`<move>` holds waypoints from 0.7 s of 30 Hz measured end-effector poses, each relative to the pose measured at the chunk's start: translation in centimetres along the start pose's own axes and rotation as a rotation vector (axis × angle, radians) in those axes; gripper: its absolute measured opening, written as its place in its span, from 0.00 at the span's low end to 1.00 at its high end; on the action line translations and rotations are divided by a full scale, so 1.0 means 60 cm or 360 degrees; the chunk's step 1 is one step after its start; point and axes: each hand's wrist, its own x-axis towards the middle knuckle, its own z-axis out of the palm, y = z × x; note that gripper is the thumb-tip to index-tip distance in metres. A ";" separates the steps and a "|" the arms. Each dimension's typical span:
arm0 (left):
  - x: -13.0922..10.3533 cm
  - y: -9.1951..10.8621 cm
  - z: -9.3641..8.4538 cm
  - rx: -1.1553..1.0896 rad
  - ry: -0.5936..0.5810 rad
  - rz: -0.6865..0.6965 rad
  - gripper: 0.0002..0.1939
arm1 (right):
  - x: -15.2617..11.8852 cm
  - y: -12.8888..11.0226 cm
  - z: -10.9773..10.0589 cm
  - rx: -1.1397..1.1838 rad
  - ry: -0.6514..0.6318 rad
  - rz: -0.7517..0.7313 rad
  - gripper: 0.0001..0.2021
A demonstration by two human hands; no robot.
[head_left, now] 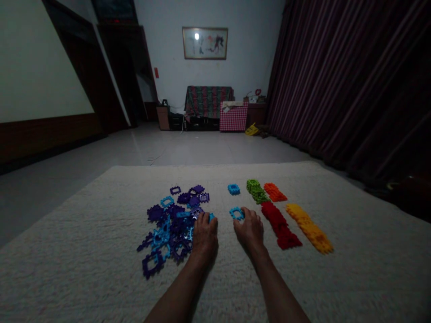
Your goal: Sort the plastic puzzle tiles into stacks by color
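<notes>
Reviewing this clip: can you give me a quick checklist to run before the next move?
1. Right hand touching the blue frame: ok.
2. Left hand at the blue piece by its fingertips: ok; firm grip: cannot tell.
3. Small blue stack apart from green row: ok.
4. Red row apart from yellow row: ok.
5. Purple and blue separated in the left pile: not ok, mixed.

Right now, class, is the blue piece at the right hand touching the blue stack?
Apart: the head view shows pale surface between the piece and the stack.
</notes>
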 end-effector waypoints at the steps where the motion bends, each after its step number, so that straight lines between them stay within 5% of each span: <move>1: 0.000 0.000 0.000 -0.0003 0.0000 -0.0006 0.16 | 0.007 0.001 0.003 0.0057 0.0037 -0.0001 0.21; 12: 0.000 -0.007 0.023 -0.0024 0.0072 -0.0009 0.18 | 0.170 -0.042 0.040 0.0486 0.0291 0.0068 0.20; 21: -0.001 -0.013 0.034 -0.0009 0.0051 0.0008 0.19 | 0.190 -0.033 0.074 0.0441 0.0350 0.0070 0.20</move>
